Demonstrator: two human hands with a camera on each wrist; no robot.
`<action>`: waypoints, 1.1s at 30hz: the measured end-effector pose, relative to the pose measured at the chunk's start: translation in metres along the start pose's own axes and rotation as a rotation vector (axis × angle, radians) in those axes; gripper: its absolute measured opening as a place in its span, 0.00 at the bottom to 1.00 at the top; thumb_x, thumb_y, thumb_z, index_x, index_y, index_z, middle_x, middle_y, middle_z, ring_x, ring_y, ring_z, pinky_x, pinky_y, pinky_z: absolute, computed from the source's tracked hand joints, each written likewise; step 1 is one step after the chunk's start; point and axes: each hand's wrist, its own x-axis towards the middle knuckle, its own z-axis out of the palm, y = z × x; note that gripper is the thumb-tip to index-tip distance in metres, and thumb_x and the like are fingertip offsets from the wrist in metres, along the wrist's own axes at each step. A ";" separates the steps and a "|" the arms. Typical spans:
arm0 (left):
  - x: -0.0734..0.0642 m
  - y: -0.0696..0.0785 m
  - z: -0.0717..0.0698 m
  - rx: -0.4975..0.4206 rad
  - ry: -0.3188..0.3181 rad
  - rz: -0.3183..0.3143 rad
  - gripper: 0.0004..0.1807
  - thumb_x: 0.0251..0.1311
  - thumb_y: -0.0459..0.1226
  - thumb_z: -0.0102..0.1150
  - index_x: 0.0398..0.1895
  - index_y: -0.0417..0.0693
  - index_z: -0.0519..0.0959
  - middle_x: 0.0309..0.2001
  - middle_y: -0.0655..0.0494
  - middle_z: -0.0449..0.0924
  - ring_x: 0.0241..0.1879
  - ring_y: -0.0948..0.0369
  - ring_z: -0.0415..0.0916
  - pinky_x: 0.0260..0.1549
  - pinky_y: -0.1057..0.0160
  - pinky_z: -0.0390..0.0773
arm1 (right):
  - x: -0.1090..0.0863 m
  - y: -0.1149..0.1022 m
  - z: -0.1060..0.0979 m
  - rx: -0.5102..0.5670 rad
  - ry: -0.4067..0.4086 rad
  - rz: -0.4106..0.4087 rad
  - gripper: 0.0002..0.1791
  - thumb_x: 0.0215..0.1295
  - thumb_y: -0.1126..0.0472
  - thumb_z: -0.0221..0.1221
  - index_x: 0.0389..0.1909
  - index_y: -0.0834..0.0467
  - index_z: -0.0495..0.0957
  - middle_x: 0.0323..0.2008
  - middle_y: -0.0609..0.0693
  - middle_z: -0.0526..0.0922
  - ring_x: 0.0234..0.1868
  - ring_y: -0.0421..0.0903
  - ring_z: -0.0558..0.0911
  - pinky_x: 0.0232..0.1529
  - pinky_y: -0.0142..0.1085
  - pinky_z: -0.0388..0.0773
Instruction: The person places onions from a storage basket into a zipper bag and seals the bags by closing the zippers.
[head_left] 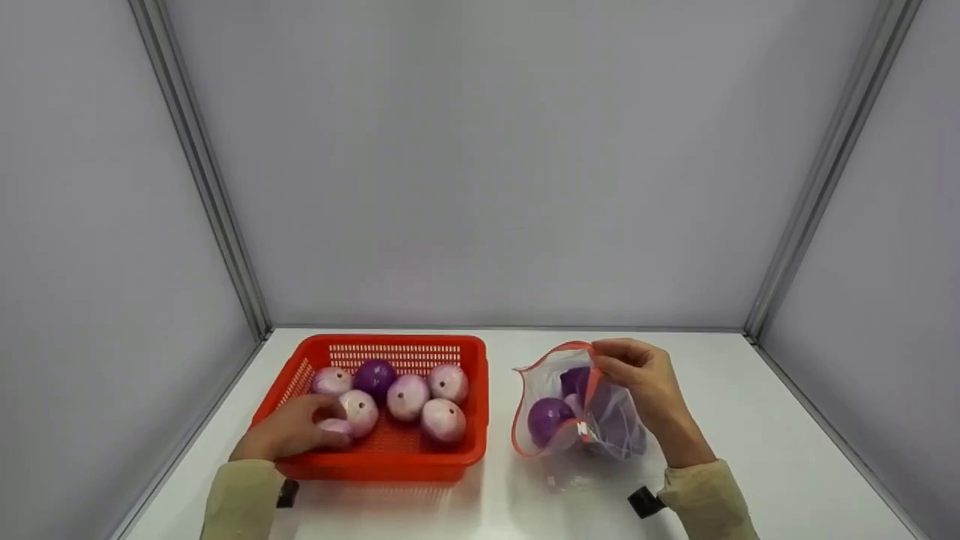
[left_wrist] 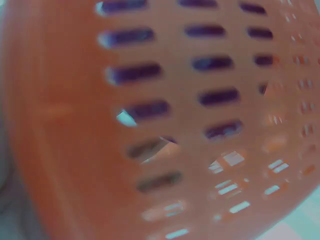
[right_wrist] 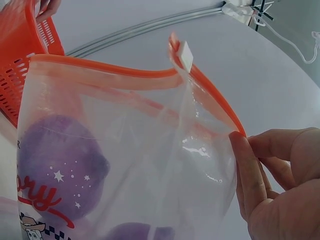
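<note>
At the left of the head view, my left hand (head_left: pixel 289 427) reaches over the near left corner of a red basket (head_left: pixel 420 465). Its fingers and thumb curl round a pale purple round fruit (head_left: pixel 336 433), partly covered by the hand. Several similar white-and-purple fruits (head_left: pixel 409 397) and a dark purple one (head_left: pixel 375 377) lie in the basket. On the right, my right hand (head_left: pixel 641 375) pinches the orange rim of a clear zip bag (head_left: pixel 619 420), whose mouth gapes open. Inside the bag sit purple fruits (head_left: pixel 550 420). The right wrist view shows the bag's white slider (right_wrist: pixel 185 56).
A white tabletop (head_left: pixel 757 427) carries the basket and the bag side by side, with a gap between them. Grey panels (head_left: pixel 510 187) enclose the back and both sides. The left wrist view is filled by the slotted basket wall (left_wrist: pixel 75 150).
</note>
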 end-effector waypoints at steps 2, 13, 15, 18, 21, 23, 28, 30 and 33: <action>0.000 0.007 0.001 0.000 0.005 0.025 0.20 0.54 0.50 0.77 0.48 0.58 0.84 0.45 0.57 0.83 0.48 0.55 0.75 0.56 0.45 0.77 | -0.001 0.000 -0.002 -0.002 0.000 -0.001 0.15 0.66 0.70 0.67 0.52 0.72 0.83 0.39 0.50 0.89 0.39 0.43 0.87 0.43 0.34 0.87; -0.003 0.054 0.012 -0.151 0.098 0.222 0.20 0.56 0.50 0.77 0.50 0.61 0.83 0.50 0.61 0.83 0.54 0.55 0.77 0.61 0.44 0.80 | -0.002 -0.001 -0.003 0.005 0.014 -0.013 0.14 0.66 0.72 0.66 0.51 0.74 0.83 0.37 0.49 0.89 0.36 0.42 0.87 0.41 0.34 0.88; -0.002 0.061 0.015 -0.158 0.119 0.292 0.22 0.56 0.52 0.76 0.51 0.60 0.83 0.51 0.63 0.82 0.54 0.57 0.78 0.62 0.44 0.79 | -0.001 -0.001 -0.003 0.020 0.014 -0.012 0.15 0.65 0.73 0.66 0.51 0.75 0.82 0.36 0.49 0.90 0.35 0.41 0.88 0.41 0.34 0.87; 0.000 0.069 0.020 -0.140 0.152 0.374 0.23 0.56 0.53 0.76 0.52 0.61 0.82 0.50 0.68 0.81 0.54 0.61 0.78 0.62 0.47 0.78 | -0.001 0.000 -0.002 0.030 0.013 -0.013 0.16 0.65 0.74 0.65 0.52 0.77 0.81 0.35 0.48 0.90 0.35 0.41 0.87 0.40 0.33 0.87; 0.002 0.077 0.027 -0.120 0.159 0.401 0.21 0.56 0.53 0.76 0.52 0.65 0.81 0.48 0.72 0.79 0.53 0.64 0.77 0.63 0.49 0.78 | 0.000 0.001 -0.002 0.024 0.010 -0.010 0.16 0.65 0.73 0.66 0.52 0.76 0.81 0.36 0.49 0.90 0.36 0.41 0.87 0.41 0.34 0.87; 0.004 0.083 0.031 -0.123 0.150 0.408 0.21 0.57 0.52 0.75 0.52 0.67 0.81 0.49 0.72 0.79 0.54 0.64 0.77 0.64 0.49 0.78 | 0.000 0.002 -0.002 0.019 0.006 -0.007 0.16 0.66 0.72 0.66 0.52 0.76 0.81 0.37 0.50 0.90 0.37 0.42 0.87 0.42 0.34 0.87; 0.008 0.101 0.041 -0.105 0.125 0.421 0.22 0.59 0.55 0.72 0.56 0.70 0.80 0.55 0.70 0.80 0.57 0.61 0.77 0.65 0.47 0.78 | -0.002 0.002 -0.003 0.009 0.010 0.000 0.15 0.66 0.72 0.66 0.51 0.75 0.82 0.38 0.51 0.89 0.37 0.43 0.88 0.43 0.35 0.88; 0.010 0.110 0.045 -0.093 0.119 0.444 0.23 0.59 0.55 0.72 0.58 0.68 0.80 0.57 0.68 0.80 0.57 0.59 0.78 0.64 0.47 0.79 | -0.003 0.002 -0.003 0.002 0.015 0.002 0.15 0.66 0.72 0.66 0.51 0.75 0.82 0.38 0.51 0.89 0.37 0.43 0.88 0.43 0.35 0.88; 0.013 0.124 0.051 -0.098 0.119 0.483 0.24 0.59 0.55 0.73 0.58 0.68 0.80 0.59 0.66 0.79 0.57 0.58 0.79 0.62 0.47 0.81 | -0.004 0.001 -0.004 0.000 0.019 -0.002 0.15 0.66 0.72 0.66 0.52 0.74 0.82 0.38 0.51 0.89 0.37 0.42 0.88 0.43 0.35 0.88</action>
